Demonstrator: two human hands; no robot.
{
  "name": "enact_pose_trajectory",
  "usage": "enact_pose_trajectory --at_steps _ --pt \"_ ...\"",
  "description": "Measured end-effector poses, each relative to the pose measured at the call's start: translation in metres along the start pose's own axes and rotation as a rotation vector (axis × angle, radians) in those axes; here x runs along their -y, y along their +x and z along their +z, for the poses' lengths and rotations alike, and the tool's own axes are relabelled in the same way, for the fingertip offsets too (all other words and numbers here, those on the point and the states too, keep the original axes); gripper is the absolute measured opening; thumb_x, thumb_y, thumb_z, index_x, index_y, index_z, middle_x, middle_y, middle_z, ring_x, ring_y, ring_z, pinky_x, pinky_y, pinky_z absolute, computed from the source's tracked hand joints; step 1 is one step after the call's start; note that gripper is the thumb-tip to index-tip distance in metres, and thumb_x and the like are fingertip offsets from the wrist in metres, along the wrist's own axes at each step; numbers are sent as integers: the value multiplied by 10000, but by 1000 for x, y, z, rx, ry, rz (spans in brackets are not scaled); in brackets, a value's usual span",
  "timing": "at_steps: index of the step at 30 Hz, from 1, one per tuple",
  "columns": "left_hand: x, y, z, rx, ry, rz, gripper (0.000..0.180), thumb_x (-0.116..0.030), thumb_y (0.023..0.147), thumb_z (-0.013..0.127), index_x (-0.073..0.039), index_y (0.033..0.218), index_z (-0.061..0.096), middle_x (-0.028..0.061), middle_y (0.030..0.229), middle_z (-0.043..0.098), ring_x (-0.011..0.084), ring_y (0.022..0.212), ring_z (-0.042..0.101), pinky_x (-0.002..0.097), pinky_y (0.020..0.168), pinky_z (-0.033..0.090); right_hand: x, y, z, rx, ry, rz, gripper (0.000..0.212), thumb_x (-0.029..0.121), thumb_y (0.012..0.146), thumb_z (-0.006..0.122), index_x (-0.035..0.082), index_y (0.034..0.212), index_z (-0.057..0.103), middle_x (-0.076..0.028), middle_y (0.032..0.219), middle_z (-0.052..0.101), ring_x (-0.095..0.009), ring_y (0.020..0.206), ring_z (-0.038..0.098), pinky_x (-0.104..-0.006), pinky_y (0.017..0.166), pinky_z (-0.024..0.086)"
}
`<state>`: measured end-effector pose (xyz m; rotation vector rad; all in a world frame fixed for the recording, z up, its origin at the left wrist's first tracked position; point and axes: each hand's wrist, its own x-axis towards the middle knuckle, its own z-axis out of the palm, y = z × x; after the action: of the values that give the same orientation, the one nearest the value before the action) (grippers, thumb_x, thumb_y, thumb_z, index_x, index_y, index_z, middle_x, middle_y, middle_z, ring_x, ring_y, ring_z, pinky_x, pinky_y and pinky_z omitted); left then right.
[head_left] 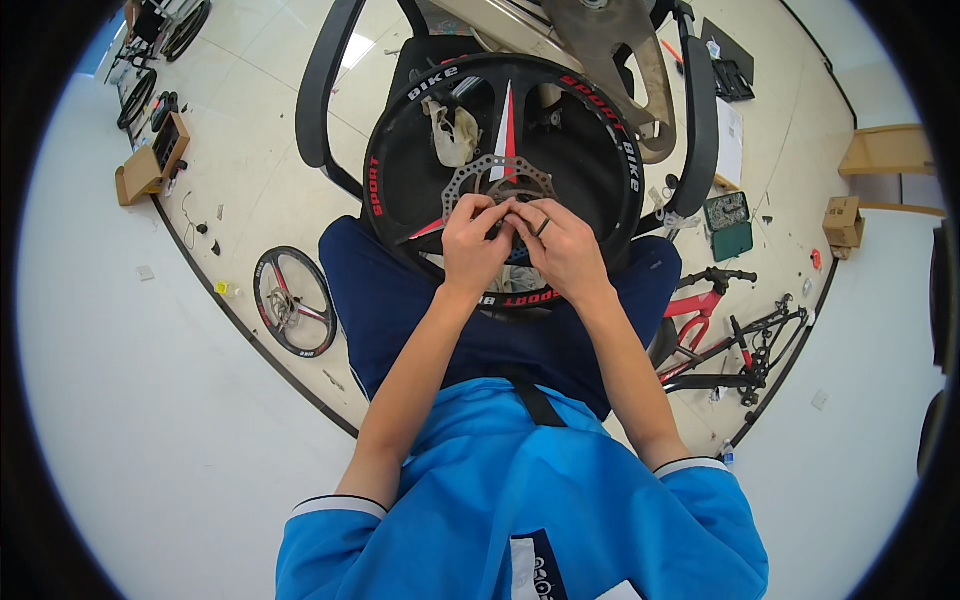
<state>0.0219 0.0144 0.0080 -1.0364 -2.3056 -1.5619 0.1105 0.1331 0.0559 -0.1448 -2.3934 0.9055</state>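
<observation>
A black three-spoke bicycle wheel (612,215) with red and white lettering lies across my lap and a black chair seat. A silver perforated brake disc (462,180) sits at its hub. Over the disc's near side, my left hand (476,243) and my right hand (562,247) meet with thumbs and fingertips pinched together. Whatever is between the fingertips is too small or hidden to name. A dark ring circles a finger of the right hand. The hub's middle is hidden behind both hands. Through a gap in the wheel shows a crumpled whitish glove or cloth (455,138).
Black chair armrests (318,95) flank the wheel, and a grey metal frame part (625,60) hangs over its far right. A second wheel (296,300) lies left on the floor. A red and black bike frame (700,320), a green case (730,230) and cardboard boxes (845,222) are right.
</observation>
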Motion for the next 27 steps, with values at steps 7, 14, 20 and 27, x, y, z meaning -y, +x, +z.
enact_pose_trajectory --at_steps 7,14,20,27 --pt "-5 4 -1 25 -5 -2 264 47 735 778 -35 985 790 80 865 627 232 732 633 329 632 500 -4 -1 3 -22 -57 -1 237 28 823 762 5 1058 737 -98 892 683 -277 777 687 -374 695 584" --pt "-3 3 4 -38 -32 -28 221 22 758 780 -29 973 792 88 857 626 241 731 632 337 637 500 -5 1 6 -97 -89 -37 158 40 819 782 7 969 742 -81 821 676 -268 728 686 -361 643 565" --pt "-2 4 6 -18 -34 -11 149 3 772 790 -10 917 763 90 872 623 254 735 637 342 650 506 -9 3 14 -151 -109 -24 123 58 801 804 21 889 727 -71 773 655 -265 677 664 -366 596 540" --pt "4 3 11 -22 -50 20 111 -15 789 797 9 873 727 86 873 609 259 716 635 350 632 512 -9 3 14 -129 -153 36 124 67 802 805 24 879 717 -74 778 656 -272 691 665 -359 609 537"
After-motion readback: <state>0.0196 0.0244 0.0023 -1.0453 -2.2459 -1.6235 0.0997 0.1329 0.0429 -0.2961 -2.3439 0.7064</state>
